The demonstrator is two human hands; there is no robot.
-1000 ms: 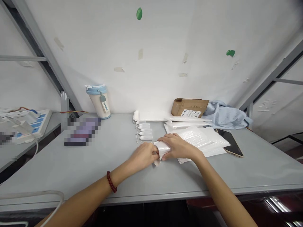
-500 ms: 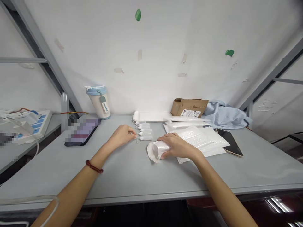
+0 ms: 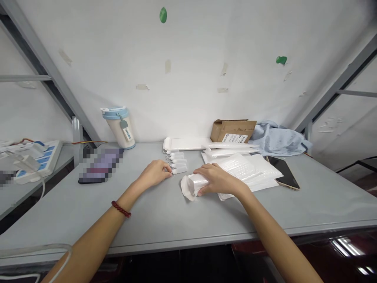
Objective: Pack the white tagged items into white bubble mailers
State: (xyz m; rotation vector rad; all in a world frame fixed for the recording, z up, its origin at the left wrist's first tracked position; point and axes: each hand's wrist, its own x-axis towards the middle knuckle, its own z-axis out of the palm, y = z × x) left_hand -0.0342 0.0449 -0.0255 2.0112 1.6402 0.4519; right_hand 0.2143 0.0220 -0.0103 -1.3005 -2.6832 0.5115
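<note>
My left hand [image 3: 157, 172] is closed in a pinch at the left end of the nearest small white tag-like piece [image 3: 180, 170], where its thin loop is. Several matching white pieces [image 3: 178, 160] lie in a column just behind it, loops to the left. My right hand [image 3: 214, 179] is wrapped round a white bubble mailer [image 3: 196, 183], squeezing it so its mouth gapes toward the left. What is inside the mailer cannot be made out. Beneath and right of that hand lie more white bubble mailers [image 3: 253, 169], loosely stacked.
Behind the pieces, a flat white mailer [image 3: 188, 144] lies by the wall. A cardboard box [image 3: 233, 131], a blue cloth [image 3: 278, 138] and a phone [image 3: 283, 173] are at right. A tumbler [image 3: 119, 127], another phone [image 3: 101, 165] and a power strip [image 3: 44, 161] are at left.
My left hand has moved slightly right and its fingertips now meet the loop end of the nearest white piece, which has tilted a little. My right hand keeps its hold on the mailer.
</note>
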